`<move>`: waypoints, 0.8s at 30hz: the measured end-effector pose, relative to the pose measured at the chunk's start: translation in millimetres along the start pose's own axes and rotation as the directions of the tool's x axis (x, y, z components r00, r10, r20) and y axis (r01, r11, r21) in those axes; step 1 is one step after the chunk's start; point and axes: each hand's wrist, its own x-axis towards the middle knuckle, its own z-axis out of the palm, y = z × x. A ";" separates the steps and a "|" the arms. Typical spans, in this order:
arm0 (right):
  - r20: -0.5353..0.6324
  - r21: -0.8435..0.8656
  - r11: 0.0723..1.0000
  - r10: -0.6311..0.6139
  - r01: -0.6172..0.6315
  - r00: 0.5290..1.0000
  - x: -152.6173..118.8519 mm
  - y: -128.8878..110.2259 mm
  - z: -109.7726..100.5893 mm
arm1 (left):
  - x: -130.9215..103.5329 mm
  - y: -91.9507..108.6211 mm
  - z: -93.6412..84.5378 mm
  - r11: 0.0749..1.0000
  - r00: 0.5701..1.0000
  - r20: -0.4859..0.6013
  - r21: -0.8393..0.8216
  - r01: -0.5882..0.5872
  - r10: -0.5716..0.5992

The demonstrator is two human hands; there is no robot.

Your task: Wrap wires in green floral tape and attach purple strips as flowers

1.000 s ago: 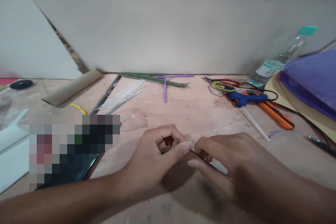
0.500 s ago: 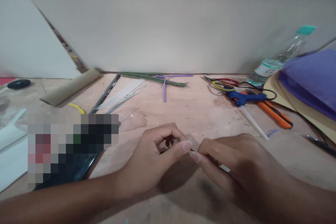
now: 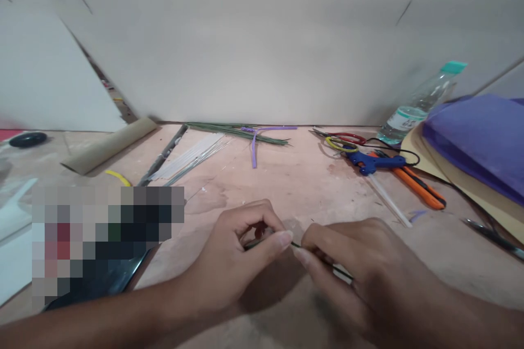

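Observation:
Low over the table, my left hand [image 3: 249,251] pinches a thin dark green wire [image 3: 295,245] between thumb and forefinger. My right hand [image 3: 356,262] is closed on the same wire just to the right, its thumb and forefinger nearly meeting the left fingertips. A pale strip with a dark edge [image 3: 343,273] shows under the right fingers; I cannot tell whether it belongs to the wire. Most of the wire is hidden by my fingers. Beyond the hands lie a bundle of green wires [image 3: 266,139] and a purple fuzzy stem [image 3: 254,152] bent at its top.
To the right lie scissors [image 3: 341,143], a blue glue gun [image 3: 379,162] with a glue stick, an orange cutter [image 3: 426,188] and a water bottle [image 3: 405,117] by purple sheets [image 3: 478,125]. At left are a cardboard tube [image 3: 110,147], white sticks [image 3: 188,158] and a partly blurred dark object [image 3: 118,270].
The camera view has shifted slightly, so the table items sit lower in the picture. Both hands keep their pinch on the wire, and more of its dark green shows between the fingertips.

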 end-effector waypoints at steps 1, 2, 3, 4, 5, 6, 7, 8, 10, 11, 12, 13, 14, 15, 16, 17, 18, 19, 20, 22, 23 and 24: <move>-0.010 -0.011 1.000 -0.001 0.001 1.000 -0.2 1.1 0.7 | 0.3 -0.6 0.3 1.000 1.000 -0.007 0.010 0.003 -0.003; -0.016 -0.013 1.000 -0.003 0.003 1.000 -0.3 2.0 1.6 | 0.5 -1.3 0.7 1.000 1.000 -0.011 0.026 0.006 -0.006; -0.019 -0.007 1.000 -0.002 0.002 1.000 -0.3 2.6 2.5 | 0.4 -1.9 1.0 0.999 1.000 -0.010 0.046 0.009 -0.008; -0.016 0.003 1.000 0.007 -0.007 1.000 0.0 2.8 3.4 | 0.1 -2.5 1.2 0.998 1.000 -0.005 0.067 0.010 -0.010; -0.014 0.016 1.000 0.019 -0.019 1.000 0.3 2.8 4.1 | -0.4 -2.9 1.4 0.996 1.000 -0.001 0.084 0.012 -0.012; -0.014 0.032 0.999 0.032 -0.031 0.999 0.6 2.4 4.6 | -1.1 -3.1 1.5 0.995 1.000 0.001 0.094 0.015 -0.015; -0.021 0.049 0.998 0.043 -0.042 0.999 1.0 1.7 4.7 | -1.7 -3.1 1.6 0.995 1.000 0.001 0.097 0.014 -0.014; -0.030 0.062 0.997 0.050 -0.048 0.998 1.3 0.8 4.6 | -2.2 -2.9 1.6 0.996 1.000 0.001 0.094 0.008 -0.008; -0.061 0.072 0.997 0.043 -0.039 0.997 1.7 -1.3 3.7 | -2.7 -2.0 1.4 0.998 1.000 0.004 0.066 -0.004 0.004; -0.076 0.075 0.997 0.038 -0.032 0.996 1.8 -2.3 3.1 | -2.6 -1.5 1.1 0.999 1.000 0.009 0.046 -0.013 0.013; -0.086 0.077 0.997 0.038 -0.031 0.996 2.0 -3.4 2.5 | -2.4 -1.0 0.8 0.999 1.000 0.015 0.028 -0.021 0.021; -0.091 0.078 0.996 0.039 -0.031 0.995 2.3 -4.3 1.9 | -2.0 -0.7 0.4 0.999 0.999 0.022 0.012 -0.030 0.030; -0.093 0.080 0.996 0.042 -0.034 0.995 2.6 -5.2 1.3 | -1.6 -0.5 0.0 0.999 0.999 0.028 0.000 -0.041 0.041; -0.095 0.081 0.996 0.047 -0.040 0.994 3.0 -5.9 0.8 | -1.2 -0.5 -0.3 0.999 0.998 0.034 -0.007 -0.052 0.053; -0.091 0.082 0.996 0.052 -0.044 0.995 3.3 -6.5 0.4 | -1.0 -0.6 -0.6 0.998 0.997 0.039 -0.008 -0.062 0.062; -0.088 0.081 0.996 0.053 -0.046 0.995 3.5 -6.8 0.1 | -0.9 -0.7 -0.7 0.998 0.997 0.041 -0.010 -0.067 0.067; -0.084 0.077 0.996 0.055 -0.049 0.995 3.6 -6.9 0.0 | -0.9 -0.9 -0.8 0.997 0.997 0.043 -0.013 -0.070 0.070; -0.081 0.073 0.996 0.055 -0.050 0.995 3.5 -6.9 0.0 | -1.1 -1.0 -0.8 0.997 0.996 0.043 -0.023 -0.072 0.073; -0.078 0.066 0.996 0.058 -0.053 0.995 3.2 -6.8 0.3 | -1.3 -1.1 -0.9 0.997 0.997 0.043 -0.036 -0.068 0.069; -0.070 0.056 0.997 0.062 -0.058 0.996 2.2 -6.2 1.0 | -2.1 -1.6 -1.4 0.996 0.997 0.046 -0.074 -0.051 0.055; -0.067 0.051 0.997 0.064 -0.060 0.996 1.8 -5.9 1.3 | -2.5 -2.0 -1.8 0.995 0.998 0.048 -0.097 -0.039 0.044; -0.064 0.048 0.997 0.062 -0.059 0.996 1.4 -5.5 1.6 | -2.8 -2.5 -2.4 0.992 0.998 0.049 -0.121 -0.024 0.030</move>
